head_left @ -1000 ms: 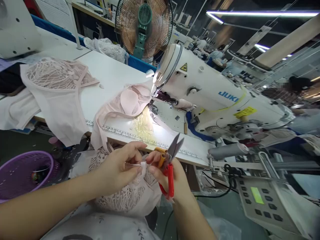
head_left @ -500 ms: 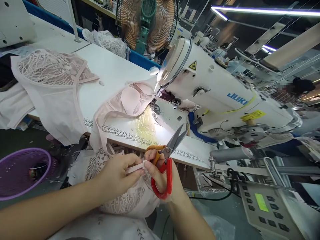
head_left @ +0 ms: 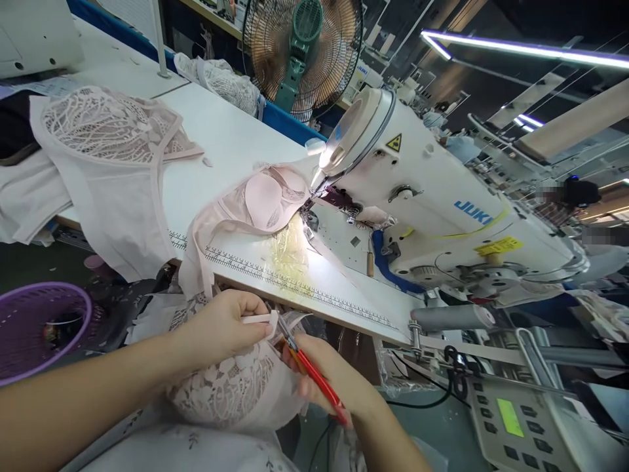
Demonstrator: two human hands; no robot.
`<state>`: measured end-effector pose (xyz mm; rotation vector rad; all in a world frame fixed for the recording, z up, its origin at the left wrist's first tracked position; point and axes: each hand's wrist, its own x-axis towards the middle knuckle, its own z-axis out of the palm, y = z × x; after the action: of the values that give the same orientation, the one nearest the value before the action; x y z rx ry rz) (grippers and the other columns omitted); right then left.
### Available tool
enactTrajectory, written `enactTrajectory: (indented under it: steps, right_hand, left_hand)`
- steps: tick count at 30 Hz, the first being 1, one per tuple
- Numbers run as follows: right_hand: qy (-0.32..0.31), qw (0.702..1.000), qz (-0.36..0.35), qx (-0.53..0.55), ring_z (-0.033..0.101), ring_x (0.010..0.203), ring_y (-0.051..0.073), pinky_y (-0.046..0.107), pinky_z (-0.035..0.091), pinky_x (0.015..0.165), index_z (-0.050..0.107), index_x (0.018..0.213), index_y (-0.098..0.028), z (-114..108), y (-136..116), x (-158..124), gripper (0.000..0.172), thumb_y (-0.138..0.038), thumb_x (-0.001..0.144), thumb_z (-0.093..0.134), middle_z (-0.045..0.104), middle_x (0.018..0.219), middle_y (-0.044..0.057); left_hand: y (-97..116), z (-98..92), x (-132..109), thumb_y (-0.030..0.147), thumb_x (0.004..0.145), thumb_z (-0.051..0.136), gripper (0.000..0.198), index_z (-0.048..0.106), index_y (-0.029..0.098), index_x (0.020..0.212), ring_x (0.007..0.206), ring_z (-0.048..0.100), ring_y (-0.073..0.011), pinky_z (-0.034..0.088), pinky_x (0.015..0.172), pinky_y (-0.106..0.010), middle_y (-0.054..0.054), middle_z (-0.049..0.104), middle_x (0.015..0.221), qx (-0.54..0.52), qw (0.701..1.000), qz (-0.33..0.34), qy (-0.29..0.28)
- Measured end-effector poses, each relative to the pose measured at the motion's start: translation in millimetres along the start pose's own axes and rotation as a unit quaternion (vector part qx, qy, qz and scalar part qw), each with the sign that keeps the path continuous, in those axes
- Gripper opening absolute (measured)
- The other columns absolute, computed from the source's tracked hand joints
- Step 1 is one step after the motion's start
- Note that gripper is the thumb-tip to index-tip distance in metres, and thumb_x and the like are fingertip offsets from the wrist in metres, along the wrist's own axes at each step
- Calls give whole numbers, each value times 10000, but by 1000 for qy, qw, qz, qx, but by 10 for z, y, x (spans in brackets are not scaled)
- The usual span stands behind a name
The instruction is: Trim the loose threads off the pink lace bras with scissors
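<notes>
My left hand (head_left: 221, 326) pinches a narrow pale strap end (head_left: 260, 319) of the lace garment (head_left: 230, 387) lying in my lap. My right hand (head_left: 324, 373) grips red-and-orange scissors (head_left: 307, 367), their blades pointing up-left and touching the strap end beside my left fingers. A pink bra (head_left: 255, 200) lies on the white table (head_left: 216, 144) with one edge under the needle of the white JUKI sewing machine (head_left: 432, 203).
A pile of pink lace pieces (head_left: 108, 151) hangs over the table's left edge. A purple basket (head_left: 39, 328) sits low at left. A fan (head_left: 302, 52) stands behind the table. The machine's control panel (head_left: 511, 419) is at lower right.
My right hand has turned the scissors from pointing up and right to pointing left, bringing the blades down onto the strap end held by my left hand.
</notes>
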<state>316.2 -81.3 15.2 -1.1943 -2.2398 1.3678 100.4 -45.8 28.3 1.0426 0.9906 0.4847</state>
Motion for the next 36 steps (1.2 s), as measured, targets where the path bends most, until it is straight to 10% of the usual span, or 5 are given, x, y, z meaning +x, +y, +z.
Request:
enactTrajectory:
  steps: [23,36]
  right_hand:
    - [9,995,74,-68,286,536,104,245,240,493,290,664,-212,132,24,-61,538,-726,786,388,361,622,-35]
    - [146,986,77,-18,280,499,109,244,223,463,290,601,-219,343,114,-47,408,-533,828,420,302,558,-43]
  left_hand:
    - [-46,-84,62,269,667,597,140,521,155,635,468,324,-73,221,462,-220,66,415,511,54,998,-15,-20]
    - [-14,-90,-27,299,655,641,185,515,172,607,434,343,-77,237,447,-210,71,427,471,34,999,-9,-9]
